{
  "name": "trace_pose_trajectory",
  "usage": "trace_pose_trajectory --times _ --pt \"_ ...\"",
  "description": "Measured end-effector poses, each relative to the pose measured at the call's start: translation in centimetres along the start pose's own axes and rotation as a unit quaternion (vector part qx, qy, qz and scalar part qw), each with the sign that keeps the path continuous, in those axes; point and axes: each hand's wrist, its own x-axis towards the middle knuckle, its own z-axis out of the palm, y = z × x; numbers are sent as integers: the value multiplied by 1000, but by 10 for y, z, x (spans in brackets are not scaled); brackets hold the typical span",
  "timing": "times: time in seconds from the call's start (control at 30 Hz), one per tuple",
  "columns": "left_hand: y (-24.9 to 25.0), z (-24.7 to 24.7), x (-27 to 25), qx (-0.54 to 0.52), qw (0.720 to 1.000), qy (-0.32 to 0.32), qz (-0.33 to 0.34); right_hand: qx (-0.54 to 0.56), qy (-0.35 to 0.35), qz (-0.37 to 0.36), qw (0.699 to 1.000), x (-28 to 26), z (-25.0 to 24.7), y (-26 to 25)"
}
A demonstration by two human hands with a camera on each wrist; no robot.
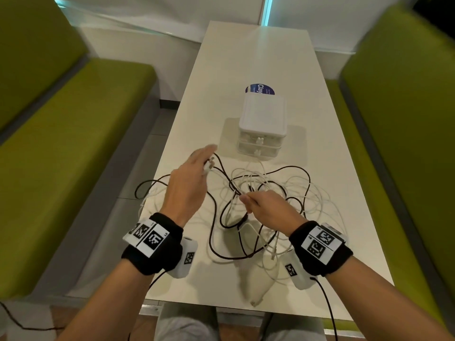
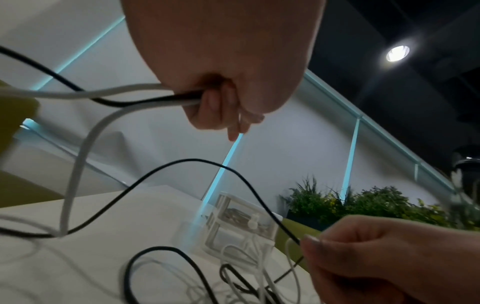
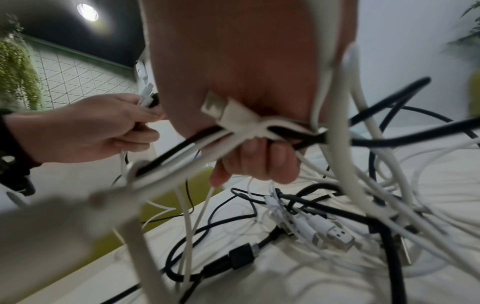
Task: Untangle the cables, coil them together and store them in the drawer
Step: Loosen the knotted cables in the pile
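A tangle of black and white cables (image 1: 266, 190) sprawls over the near half of the white table (image 1: 258, 57). My left hand (image 1: 190, 175) is raised left of the pile and grips cable ends, a black and a white strand (image 2: 166, 98) running out of its fist. My right hand (image 1: 263, 205) hovers over the middle of the tangle, fingers curled round a bundle of black and white strands with a white plug (image 3: 226, 112) sticking out. Loose USB plugs (image 3: 330, 234) lie on the table below. The small white drawer unit (image 1: 262, 126) stands just beyond the cables, both drawers closed.
Green upholstered benches (image 1: 61, 148) run along both sides of the table. A blue round sticker (image 1: 261, 89) lies behind the drawer unit. Some cable loops hang over the table's left edge (image 1: 147, 190). Plants (image 2: 363, 203) stand beyond the far bench.
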Motion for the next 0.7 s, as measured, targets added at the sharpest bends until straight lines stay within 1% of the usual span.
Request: trace_pose_trajectory --times 0.07,0.1,0.13,0.17,0.23,0.27,0.33,0.43,0.53,0.63,0.7 --pt "3 10 -5 25 993 -109 31 9 5 1 1000 0 0 -2" --pt "2 18 -9 57 985 -157 49 8 5 0 1000 0 0 -4" --pt "-1 25 -15 96 975 -192 63 1 5 -2 1000 -1 0 -6" --pt "-5 31 -20 132 965 -214 67 -7 3 -6 1000 -3 1 -7" --pt "-10 36 -26 173 956 -229 60 -18 -3 -12 1000 -6 1 -8" --pt "-12 35 -27 172 958 -222 56 -20 -4 -14 1000 -8 2 -7" --pt "-12 27 -22 147 972 -178 39 -20 -7 -14 1000 -9 1 -6" --pt "-20 7 -4 104 989 -100 -32 4 -3 2 1000 -10 -1 -4" --pt "-32 -8 9 89 994 -33 -62 13 -2 4 1000 -10 -2 -2" --pt "-40 -6 7 104 990 -13 -94 -1 -13 8 1000 -12 0 1" --pt "-35 0 -1 95 991 -5 -91 -15 -23 9 1000 -12 2 1"
